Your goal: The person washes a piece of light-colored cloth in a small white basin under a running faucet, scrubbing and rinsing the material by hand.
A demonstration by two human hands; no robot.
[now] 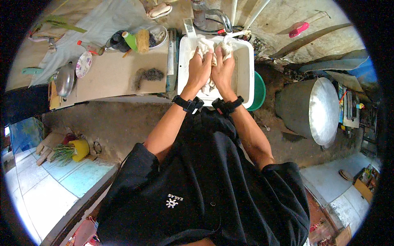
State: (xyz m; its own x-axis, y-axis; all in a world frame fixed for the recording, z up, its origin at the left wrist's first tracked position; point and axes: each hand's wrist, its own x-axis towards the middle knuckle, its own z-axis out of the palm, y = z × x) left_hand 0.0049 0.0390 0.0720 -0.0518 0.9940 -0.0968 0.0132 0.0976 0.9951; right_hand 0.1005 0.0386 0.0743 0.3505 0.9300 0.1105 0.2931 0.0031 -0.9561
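Observation:
Both of my hands are over a white rectangular sink (250, 67) in front of me, closed around a bunched white cloth (205, 43). My left hand (200, 73) grips its left part, and my right hand (223, 74) clasps the right part close beside it. Some of the cloth sticks out beyond the fingers, and a twisted length hangs below between my wrists. The fingertips are partly hidden by the backs of my hands. Just past the cloth is a faucet (223, 17) with a white fitting (237, 34); whether water runs cannot be made out.
Left of the sink, a counter (111, 78) bears a dark scouring pad (151, 74), a metal lid (65, 80), a patterned plate (84, 64) and a bowl (161, 39) with brushes. A green bucket (257, 92) stands right of the sink, and farther right a large metal pot (293, 108).

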